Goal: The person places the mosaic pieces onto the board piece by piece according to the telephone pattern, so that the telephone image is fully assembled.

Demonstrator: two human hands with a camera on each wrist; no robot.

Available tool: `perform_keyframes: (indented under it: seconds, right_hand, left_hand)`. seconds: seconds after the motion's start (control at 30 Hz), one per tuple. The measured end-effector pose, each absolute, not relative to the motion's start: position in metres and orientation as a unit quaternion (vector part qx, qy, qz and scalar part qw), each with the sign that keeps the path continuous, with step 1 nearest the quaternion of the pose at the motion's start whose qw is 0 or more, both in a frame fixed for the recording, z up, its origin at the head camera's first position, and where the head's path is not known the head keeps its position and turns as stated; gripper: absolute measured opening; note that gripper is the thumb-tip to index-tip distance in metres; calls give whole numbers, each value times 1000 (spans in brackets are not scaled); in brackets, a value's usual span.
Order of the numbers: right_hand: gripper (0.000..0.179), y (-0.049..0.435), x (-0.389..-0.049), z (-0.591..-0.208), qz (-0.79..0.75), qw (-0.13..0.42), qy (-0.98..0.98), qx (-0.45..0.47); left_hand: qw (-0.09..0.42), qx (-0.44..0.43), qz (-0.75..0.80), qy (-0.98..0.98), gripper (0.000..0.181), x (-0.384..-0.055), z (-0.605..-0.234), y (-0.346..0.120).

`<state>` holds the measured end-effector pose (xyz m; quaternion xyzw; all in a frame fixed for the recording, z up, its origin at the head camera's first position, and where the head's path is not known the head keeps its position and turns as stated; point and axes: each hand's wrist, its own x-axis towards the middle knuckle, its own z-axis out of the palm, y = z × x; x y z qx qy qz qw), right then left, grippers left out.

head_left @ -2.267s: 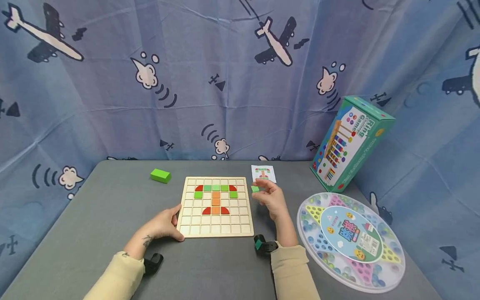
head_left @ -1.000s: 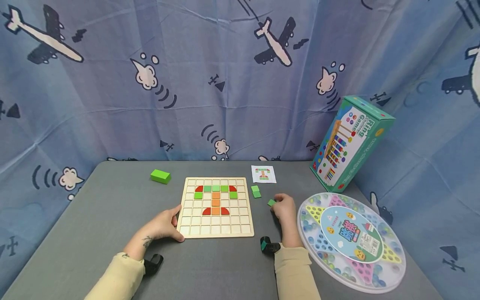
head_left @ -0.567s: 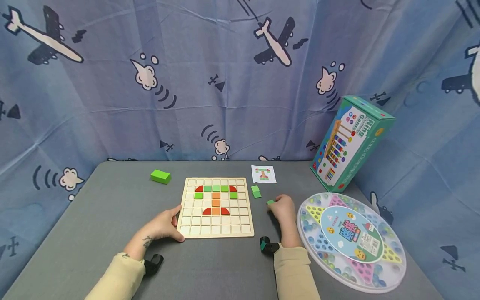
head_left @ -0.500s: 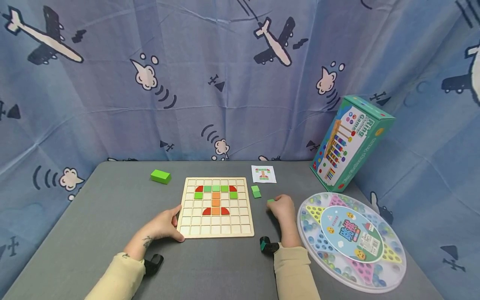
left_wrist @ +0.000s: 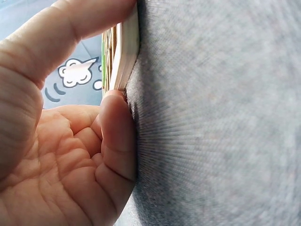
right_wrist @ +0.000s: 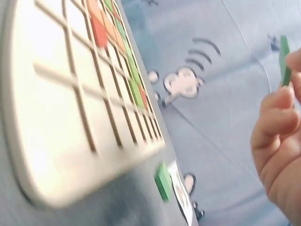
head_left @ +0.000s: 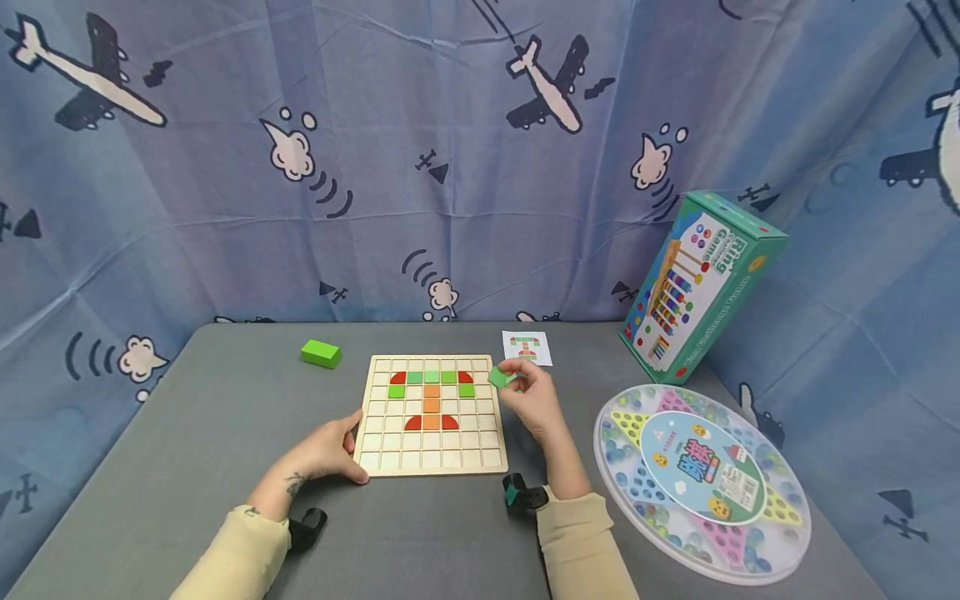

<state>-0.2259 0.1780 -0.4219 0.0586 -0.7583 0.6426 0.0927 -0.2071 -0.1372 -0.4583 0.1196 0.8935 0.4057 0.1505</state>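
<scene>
A light wooden grid board lies on the grey table, with green, orange and red pieces set in some of its squares. My left hand holds the board at its near left corner, thumb on the front edge and fingers along the left side. In the left wrist view the thumb and a bent finger meet the board's edge. Raised beside the board's right edge, my right hand pinches a green square tile. The right wrist view shows this held tile edge-on.
Past the board's right edge lie a loose green piece and a pattern card. A green block sits at the back left. Rightward are a round marble game board and a tall green game box.
My right hand has picked up the green tile from the table on the right and carried it left and back to the board's right edge. My left hand stays at the corner.
</scene>
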Motion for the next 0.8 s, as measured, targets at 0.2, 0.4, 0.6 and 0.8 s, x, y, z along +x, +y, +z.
perform_keyframes:
  seconds: [0.2, 0.4, 0.6, 0.8]
  right_hand:
    - [34, 158, -223, -431, 665, 37, -733, 139]
    - [38, 148, -225, -443, 654, -39, -737, 166]
    - [33, 144, -226, -447, 596, -64, -786, 149]
    - [30, 139, -226, -453, 525, -70, -841, 112]
  left_hand:
    - [150, 120, 408, 892, 108, -207, -458, -137]
    - [151, 119, 410, 892, 108, -206, -459, -136]
    - [151, 116, 410, 892, 108, -206, -458, -136]
    - [152, 113, 410, 892, 109, -206, -457, -136]
